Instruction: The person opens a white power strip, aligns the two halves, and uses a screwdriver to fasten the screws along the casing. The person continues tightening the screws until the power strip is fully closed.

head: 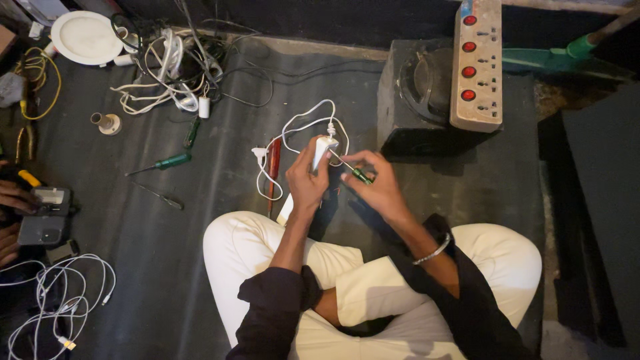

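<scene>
A person sits cross-legged on a dark floor (200,267), working on a white charger (319,155) held above the lap. The left hand (307,180) has its fingers (297,170) closed around the charger body, thumb side toward the camera. The right hand (373,183) pinches a thin green-handled screwdriver (357,173) between fingertips, its tip pointing at the charger just beside the left thumb. A white cable (293,130) loops away from the top of the charger, beyond the fingers.

Progress, as judged: the tool is only meeting the casing, which looks whole, so opening seems to be at an early stage; whether any screw or seam is already loosened cannot be told.

Just left of the left fingers lies a red-handled tool (274,163); farther left lie a green screwdriver (163,162) and a thin probe (160,197). Beyond the right fingers stand a black box (400,120) and a power strip (477,63) with red switches. A tangle of wires (173,73) and a round white lamp (83,37) lie far up and left. At the left edge, another person's hands (10,197) hold a phone (43,217); white cords (60,293) lie below. The room is dim, the floor covered in dark matting.
</scene>
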